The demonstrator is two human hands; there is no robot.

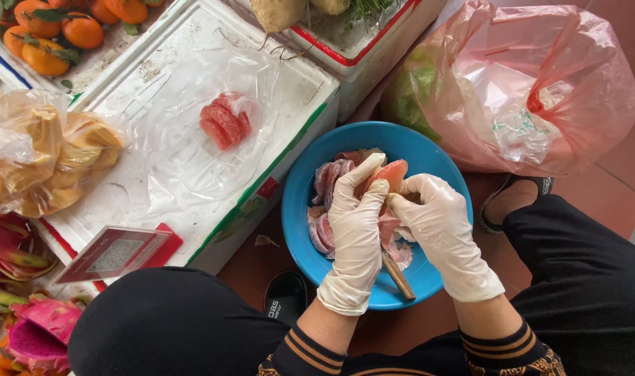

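Over the blue bowl (pixel 298 209), both gloved hands at work. Left hand (pixel 355 223), in a white glove, wrapped around a pink pomelo segment (pixel 392 172), fingers curled close against the fruit, holding it just above the bowl's middle. Right hand (pixel 439 233), also gloved, pinched tight on the same segment from the other side, fingertips (pixel 395 202) meeting the left hand's. Between the two wrists, a wooden handle (pixel 399 276) slanting down toward the bowl's near rim; which hand holds it, impossible to tell. Inside the bowl, under the hands, peeled pink pieces and pale membrane scraps (pixel 324 182). Left of the bowl, a white foam box (pixel 289 90) with a clear plastic sheet and a few peeled segments (pixel 224 123) on it. Beyond the bowl, to its right, a pink plastic bag (pixel 533 90). Far left of the bowl, oranges (pixel 46 31) and dragon fruit (pixel 39 331).
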